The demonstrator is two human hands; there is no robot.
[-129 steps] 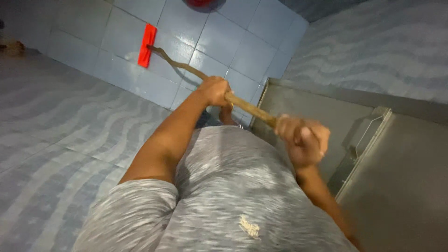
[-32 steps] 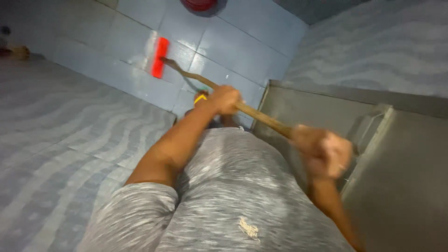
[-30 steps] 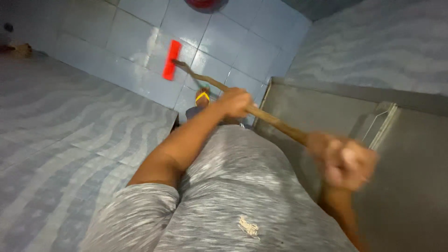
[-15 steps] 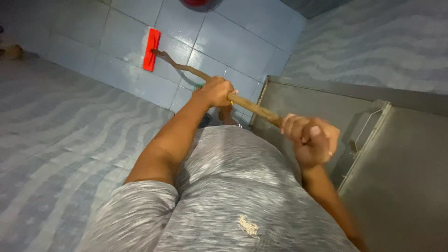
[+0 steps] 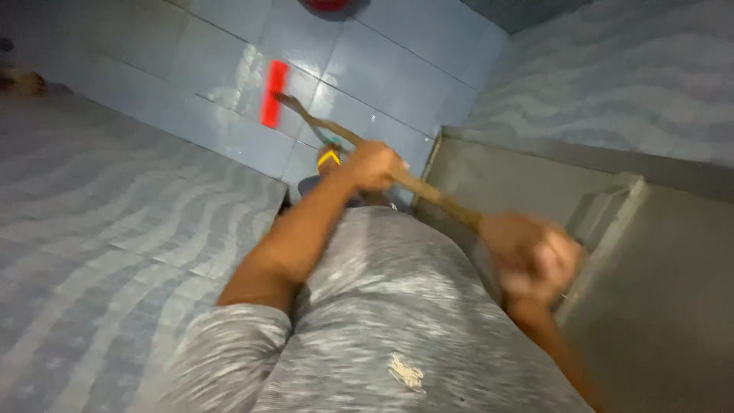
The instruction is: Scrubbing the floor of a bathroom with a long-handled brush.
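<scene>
Motion blur smears the right hand (image 5: 535,260) at the near end of the wooden handle (image 5: 436,200), so its fingers cannot be told apart. The red scrubber head (image 5: 274,93) on the far floor is streaked, its outline soft. A red round object (image 5: 327,4) is cut off by the far edge. The left hand (image 5: 372,164) covers part of the handle, and a foot in a yellow-strapped sandal (image 5: 329,157) is mostly hidden behind the left hand and forearm.
</scene>
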